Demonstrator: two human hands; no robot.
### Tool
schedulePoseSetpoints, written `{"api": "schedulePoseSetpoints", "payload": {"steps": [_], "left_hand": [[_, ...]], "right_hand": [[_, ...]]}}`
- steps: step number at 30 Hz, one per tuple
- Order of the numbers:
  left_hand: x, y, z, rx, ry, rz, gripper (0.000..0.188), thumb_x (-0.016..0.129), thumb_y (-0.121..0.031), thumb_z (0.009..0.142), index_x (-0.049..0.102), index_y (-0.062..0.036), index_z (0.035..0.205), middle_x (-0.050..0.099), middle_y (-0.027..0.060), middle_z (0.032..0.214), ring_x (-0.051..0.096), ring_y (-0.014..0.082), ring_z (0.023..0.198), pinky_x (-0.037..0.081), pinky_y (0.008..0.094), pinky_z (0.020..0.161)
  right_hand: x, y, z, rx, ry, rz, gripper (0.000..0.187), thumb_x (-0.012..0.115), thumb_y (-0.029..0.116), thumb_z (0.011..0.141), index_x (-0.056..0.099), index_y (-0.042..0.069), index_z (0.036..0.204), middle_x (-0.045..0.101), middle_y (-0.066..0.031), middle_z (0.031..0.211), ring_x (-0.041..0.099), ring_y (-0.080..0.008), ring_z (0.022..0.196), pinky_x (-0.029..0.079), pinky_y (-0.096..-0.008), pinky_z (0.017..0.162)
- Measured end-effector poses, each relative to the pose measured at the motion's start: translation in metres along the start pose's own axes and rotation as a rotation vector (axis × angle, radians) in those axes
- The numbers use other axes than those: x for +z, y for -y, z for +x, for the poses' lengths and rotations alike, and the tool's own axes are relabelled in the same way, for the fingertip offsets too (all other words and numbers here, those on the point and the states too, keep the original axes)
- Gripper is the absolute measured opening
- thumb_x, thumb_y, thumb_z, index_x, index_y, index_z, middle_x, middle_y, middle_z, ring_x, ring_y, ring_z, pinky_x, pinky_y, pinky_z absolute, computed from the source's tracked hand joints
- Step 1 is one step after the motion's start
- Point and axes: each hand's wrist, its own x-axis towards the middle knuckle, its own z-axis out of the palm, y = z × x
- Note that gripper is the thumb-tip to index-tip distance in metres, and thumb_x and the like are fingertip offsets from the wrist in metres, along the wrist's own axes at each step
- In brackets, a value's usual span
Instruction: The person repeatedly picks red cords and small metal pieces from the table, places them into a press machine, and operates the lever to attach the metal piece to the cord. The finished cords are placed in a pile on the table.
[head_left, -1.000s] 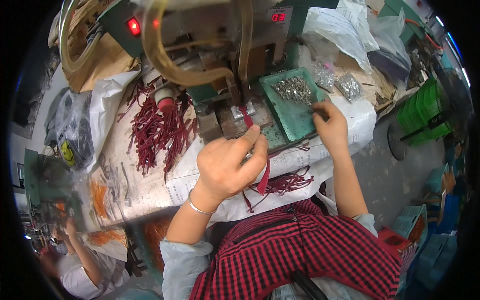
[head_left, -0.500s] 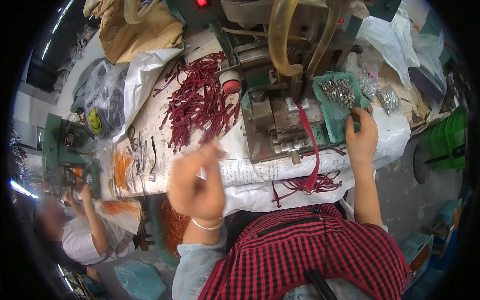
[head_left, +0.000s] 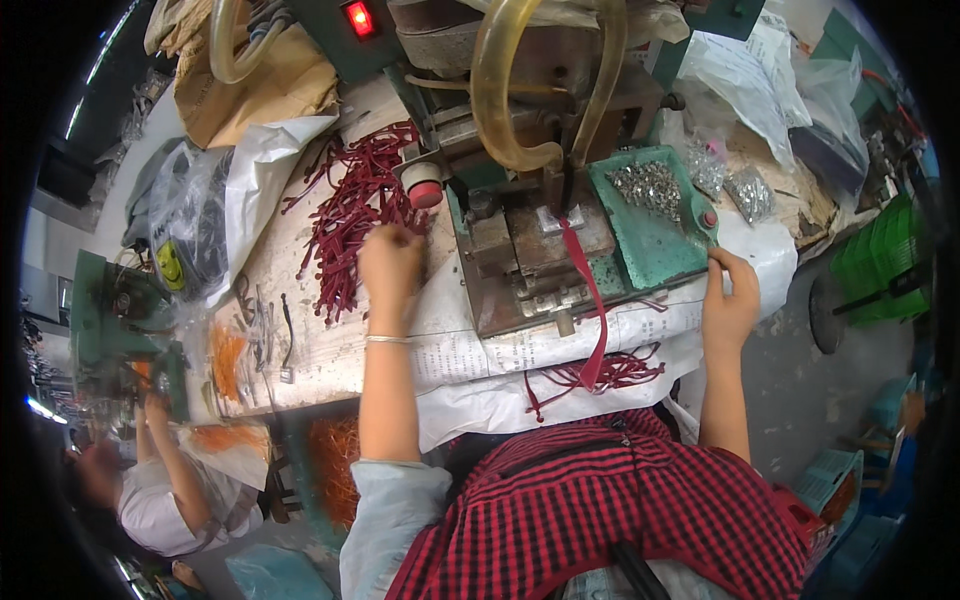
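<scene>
My left hand [head_left: 392, 268] is at the near right side of a pile of dark red straps [head_left: 345, 225]. Its fingers are curled together, and what is between them is hidden. My right hand [head_left: 730, 300] is beside the near right corner of a green tray [head_left: 650, 262], just below a red push button [head_left: 709, 218]. Its thumb and forefinger are bent together at the edge there; whatever they grip is too small to make out. A dark red strap [head_left: 588, 290] hangs from the metal press [head_left: 510, 250], its upper end under the press tool.
Small metal pieces [head_left: 645, 190] lie in the tray. A larger red button [head_left: 425, 194] juts out left of the press. More red straps [head_left: 610, 372] lie on white sheeting by my lap. Another person [head_left: 175, 490] works at a green machine [head_left: 115, 320] on the left.
My left hand has moved forward to the strap pile. My right hand has slid back from the tray's side, uncovering the small red button. The whole view has shifted slightly.
</scene>
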Motion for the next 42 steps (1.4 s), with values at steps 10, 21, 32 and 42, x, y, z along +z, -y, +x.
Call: {"api": "schedulePoseSetpoints", "payload": {"steps": [10,21,32,42], "left_hand": [[-0.050,0.017,0.012,-0.174,-0.164,-1.071,0.019,0.072,-0.003,0.094,0.058,-0.0034,0.107,0.070,0.0050,0.084,0.067,0.0131,0.069,0.044,0.0196,0.057],[-0.083,-0.110,-0.077,0.082,-0.279,-1.161,0.006,0.063,-0.003,0.102,0.061,0.0012,0.105,0.072,0.0138,0.093,0.069,0.0178,0.070,0.056,0.0265,0.059],[-0.072,-0.175,-0.091,1.198,-0.374,-0.243,0.015,0.080,-0.004,0.077,0.075,-0.0063,0.091,0.076,0.0112,0.100,0.060,0.0139,0.057,0.044,0.0258,0.050],[-0.058,-0.175,-0.077,1.275,-0.423,-0.286,0.019,0.081,-0.003,0.076,0.072,-0.0099,0.092,0.076,0.0050,0.096,0.056,0.0107,0.053,0.040,0.0257,0.046]], "right_hand": [[0.023,0.127,0.055,-0.249,0.149,0.604,0.013,0.071,0.000,0.085,0.075,0.002,0.097,0.074,-0.0128,0.096,0.070,-0.0289,0.094,0.053,-0.0374,0.085],[0.057,0.153,0.034,0.171,0.222,0.947,0.046,0.075,0.001,0.087,0.057,-0.002,0.130,0.075,-0.0098,0.102,0.069,-0.0158,0.100,0.050,-0.0289,0.095],[0.005,0.159,0.053,0.157,0.501,1.136,0.064,0.064,-0.006,0.087,0.046,0.001,0.148,0.059,-0.0156,0.141,0.061,-0.0253,0.126,0.044,-0.0374,0.111],[0.046,0.007,0.056,0.147,0.233,0.302,0.040,0.058,-0.005,0.082,0.068,0.003,0.120,0.069,-0.0149,0.119,0.068,-0.0304,0.107,0.051,-0.0358,0.097]]}}
